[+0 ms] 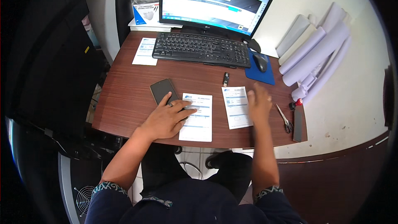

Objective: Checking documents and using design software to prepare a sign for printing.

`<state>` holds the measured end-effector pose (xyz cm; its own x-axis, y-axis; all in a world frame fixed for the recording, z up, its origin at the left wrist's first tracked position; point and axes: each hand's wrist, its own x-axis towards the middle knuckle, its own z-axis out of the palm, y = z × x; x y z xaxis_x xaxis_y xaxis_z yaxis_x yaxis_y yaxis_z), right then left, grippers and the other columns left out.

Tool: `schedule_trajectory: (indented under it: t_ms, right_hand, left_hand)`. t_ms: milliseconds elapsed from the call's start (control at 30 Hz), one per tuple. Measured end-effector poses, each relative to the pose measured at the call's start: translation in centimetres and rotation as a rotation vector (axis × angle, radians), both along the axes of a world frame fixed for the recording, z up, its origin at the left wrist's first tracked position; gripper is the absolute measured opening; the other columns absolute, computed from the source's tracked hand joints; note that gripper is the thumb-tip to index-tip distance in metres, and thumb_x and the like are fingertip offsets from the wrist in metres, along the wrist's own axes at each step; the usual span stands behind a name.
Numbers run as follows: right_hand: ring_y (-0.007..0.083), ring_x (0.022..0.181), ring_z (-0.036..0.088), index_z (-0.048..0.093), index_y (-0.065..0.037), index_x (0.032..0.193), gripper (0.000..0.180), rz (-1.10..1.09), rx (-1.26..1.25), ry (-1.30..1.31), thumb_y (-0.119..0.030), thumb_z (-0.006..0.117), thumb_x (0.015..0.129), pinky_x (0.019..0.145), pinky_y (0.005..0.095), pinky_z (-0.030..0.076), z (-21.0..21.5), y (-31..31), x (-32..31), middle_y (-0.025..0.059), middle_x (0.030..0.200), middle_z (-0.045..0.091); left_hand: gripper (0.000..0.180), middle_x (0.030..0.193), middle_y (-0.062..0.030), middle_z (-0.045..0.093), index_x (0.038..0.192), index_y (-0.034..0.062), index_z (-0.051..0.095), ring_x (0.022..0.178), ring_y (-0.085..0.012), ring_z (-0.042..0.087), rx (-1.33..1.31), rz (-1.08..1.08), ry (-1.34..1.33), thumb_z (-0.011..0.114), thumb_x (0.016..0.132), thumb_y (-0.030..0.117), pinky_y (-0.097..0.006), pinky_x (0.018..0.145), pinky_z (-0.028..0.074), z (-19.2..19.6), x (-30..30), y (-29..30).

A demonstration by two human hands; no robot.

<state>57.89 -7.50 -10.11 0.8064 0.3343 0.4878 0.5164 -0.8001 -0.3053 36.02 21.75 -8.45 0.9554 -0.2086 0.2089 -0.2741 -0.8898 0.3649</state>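
Note:
My left hand lies flat on the brown desk, its fingers pressing the left edge of a printed paper form. A ring shows on one finger. A dark phone lies just beyond the hand, partly under its fingertips. My right hand hovers, blurred, with fingers apart over the right edge of a second paper form. It holds nothing.
Scissors and a black stapler lie at the desk's right edge. A small black USB stick, a keyboard, a mouse on a blue pad, a monitor and another paper sit farther back. Rolled sheets lean right.

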Motion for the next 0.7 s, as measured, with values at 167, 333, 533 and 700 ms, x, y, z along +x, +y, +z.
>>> schedule_trajectory:
  t_ms: [167,333,533,700]
  right_hand:
    - [0.0393,0.117,0.056,0.062,-0.007,0.128,0.036,-0.063,0.212,-0.184,-0.023,0.057,0.096,0.101,0.0497,0.041,-1.8,-1.7,13.1,0.0190,0.127,0.062]
    - [0.0384,0.112,0.059,0.065,-0.008,0.124,0.034,-0.110,0.337,-0.293,-0.022,0.059,0.094,0.100,0.0479,0.043,-3.1,-1.6,20.2,0.0185,0.121,0.066]
    - [0.0379,0.115,0.062,0.063,0.005,0.123,0.046,-0.163,0.367,-0.221,-0.033,0.060,0.097,0.102,0.0443,0.045,-5.2,-0.8,27.3,0.0243,0.124,0.066]
    - [0.0355,0.104,0.066,0.064,0.005,0.117,0.046,-0.118,0.602,0.030,-0.036,0.057,0.100,0.094,0.0418,0.049,-3.8,-1.4,28.4,0.0244,0.114,0.068]
  left_hand:
    - [0.062,0.140,-0.0161,0.056,0.138,0.0107,0.057,0.131,-0.0330,0.053,-0.112,0.004,0.004,0.057,0.077,0.022,-0.062,0.120,0.017,0.6,0.6,2.1]
    - [0.058,0.136,-0.0178,0.058,0.135,0.0071,0.058,0.128,-0.0346,0.055,-0.180,0.193,-0.212,0.060,0.080,0.024,-0.053,0.119,0.026,1.4,3.9,6.7]
    - [0.034,0.124,-0.0185,0.064,0.124,0.0029,0.064,0.119,-0.0328,0.061,-0.638,0.866,-0.642,0.063,0.091,0.012,-0.040,0.103,0.045,-3.0,12.4,18.8]
    - [0.019,0.104,-0.0134,0.069,0.108,0.0048,0.069,0.100,-0.0305,0.065,-0.314,0.978,-0.668,0.062,0.090,0.008,-0.037,0.089,0.049,-3.3,12.4,17.9]
